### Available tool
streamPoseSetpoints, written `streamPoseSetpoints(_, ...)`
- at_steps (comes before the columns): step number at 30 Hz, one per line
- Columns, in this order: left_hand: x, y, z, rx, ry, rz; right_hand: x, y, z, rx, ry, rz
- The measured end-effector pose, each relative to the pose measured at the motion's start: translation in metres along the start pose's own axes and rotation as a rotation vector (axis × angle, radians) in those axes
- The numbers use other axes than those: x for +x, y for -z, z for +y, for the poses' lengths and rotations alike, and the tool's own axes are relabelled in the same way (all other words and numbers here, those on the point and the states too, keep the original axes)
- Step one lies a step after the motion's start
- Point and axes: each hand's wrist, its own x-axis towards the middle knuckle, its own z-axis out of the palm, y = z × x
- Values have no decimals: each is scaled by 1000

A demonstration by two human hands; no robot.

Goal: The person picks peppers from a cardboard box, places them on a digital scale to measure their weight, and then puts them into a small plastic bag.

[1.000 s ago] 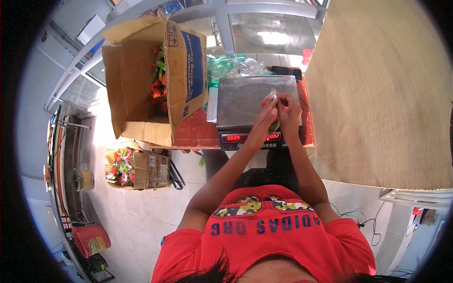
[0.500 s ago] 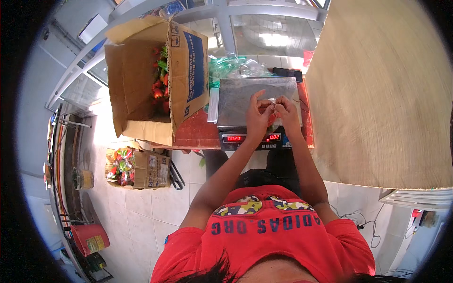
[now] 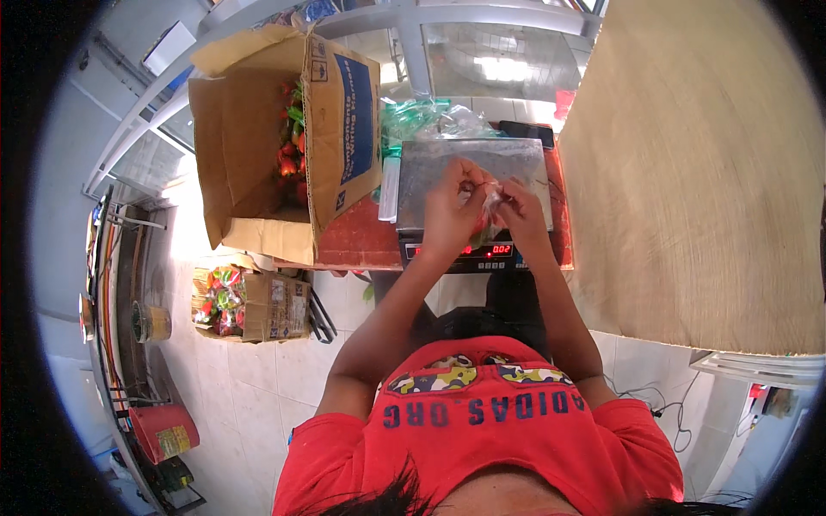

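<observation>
Over the metal pan of a digital scale (image 3: 430, 163), a small clear plastic bag (image 3: 490, 220) with red and green peppers inside hangs between my hands. My right hand (image 3: 523, 209) pinches the gathered top of the bag. My left hand (image 3: 454, 205), slightly smeared by motion, has its fingers curled and closed at the same gathered neck. Below them, the scale's red-lit display is partly covered by my left wrist and the bag. On the left, an open cardboard box (image 3: 354, 129) lies on its side with loose red and green peppers (image 3: 291, 159) in it.
Clear and green plastic bags (image 3: 417, 120) lie behind the scale, beside a dark phone (image 3: 527, 132). All rest on a red table (image 3: 357, 245). A tall brown board (image 3: 697, 189) stands at the right. On the floor, a smaller carton (image 3: 288, 308) holds bagged peppers.
My left hand has shifted slightly left and its fingers have curled in. The bag's neck now shows stretched upward between both hands, and the peppers hang lower.
</observation>
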Motion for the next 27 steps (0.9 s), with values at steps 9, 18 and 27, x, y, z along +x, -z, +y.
streamPoseSetpoints(9,3,35,40,-120,-14,-226,-5,-1,-66,118,138,-176)
streamPoseSetpoints(18,-10,48,60,-570,75,-24,-10,-24,-103,10,184,-110)
streamPoseSetpoints(27,-10,56,53,-593,10,-14,-15,-39,-102,-48,216,-96)
